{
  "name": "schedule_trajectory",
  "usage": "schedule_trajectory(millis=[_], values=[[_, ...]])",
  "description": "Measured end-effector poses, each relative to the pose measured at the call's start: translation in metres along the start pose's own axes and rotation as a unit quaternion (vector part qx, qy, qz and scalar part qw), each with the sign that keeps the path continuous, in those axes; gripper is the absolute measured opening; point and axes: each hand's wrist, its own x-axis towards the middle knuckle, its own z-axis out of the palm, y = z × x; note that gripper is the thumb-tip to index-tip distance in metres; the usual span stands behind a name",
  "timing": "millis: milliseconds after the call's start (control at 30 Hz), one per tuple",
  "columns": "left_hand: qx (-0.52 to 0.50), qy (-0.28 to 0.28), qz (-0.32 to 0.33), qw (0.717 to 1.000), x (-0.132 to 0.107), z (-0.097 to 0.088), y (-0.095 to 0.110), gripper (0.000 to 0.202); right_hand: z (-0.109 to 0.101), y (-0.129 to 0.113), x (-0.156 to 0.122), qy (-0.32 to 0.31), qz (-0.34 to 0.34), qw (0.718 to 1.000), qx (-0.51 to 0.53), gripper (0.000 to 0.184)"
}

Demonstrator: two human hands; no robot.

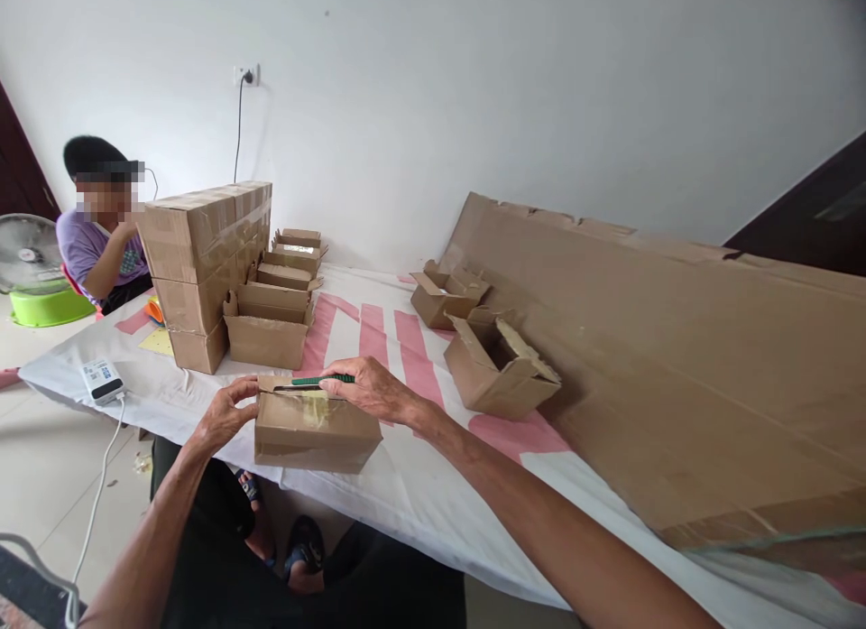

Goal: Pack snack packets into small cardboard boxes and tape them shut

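A closed cardboard box (pixel 312 438) with clear tape over its top seam lies at the front edge of the table. My left hand (pixel 226 415) steadies its left end, with the fingers on the top corner and the thumb against the side. A green utility knife (pixel 312 380) is in my right hand (pixel 372 390), above the top of the box. The knife's dark blade points left along the seam. Whether the blade touches the tape I cannot tell.
Left of centre, taped boxes (pixel 196 272) stand stacked, with several open boxes (pixel 269 331) beside them. Two open boxes (pixel 497 363) sit to the right, by a large leaning cardboard sheet (pixel 663 367). A white device (pixel 101 379) with a cable lies left. A person (pixel 105 232) sits beyond.
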Motion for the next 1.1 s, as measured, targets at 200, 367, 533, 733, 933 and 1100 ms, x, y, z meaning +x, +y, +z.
schedule_trajectory(millis=[200, 367, 533, 733, 933, 1100], values=[[-0.007, -0.002, -0.010, 1.000, -0.001, 0.000, 0.003, 0.039, -0.006, -0.010, 0.006, -0.010, -0.020, 0.999, -0.027, 0.030], [-0.008, -0.002, -0.010, 1.000, -0.001, 0.000, 0.003, 0.037, -0.011, -0.026, 0.011, -0.021, -0.023, 0.995, -0.096, 0.029], [0.006, 0.001, -0.001, 1.000, 0.001, 0.000, 0.000, 0.037, -0.014, -0.039, 0.015, -0.038, -0.018, 0.989, -0.145, 0.026], [0.009, -0.001, 0.004, 1.000, 0.001, 0.000, 0.003, 0.035, -0.019, -0.053, 0.022, -0.034, -0.021, 0.977, -0.211, 0.029], [0.012, 0.005, -0.001, 1.000, 0.003, -0.002, 0.000, 0.037, -0.019, -0.078, 0.026, -0.056, -0.010, 0.958, -0.281, 0.033], [0.010, 0.003, 0.001, 1.000, 0.001, -0.001, 0.002, 0.041, -0.024, -0.103, 0.021, -0.110, 0.027, 0.932, -0.345, 0.033]])
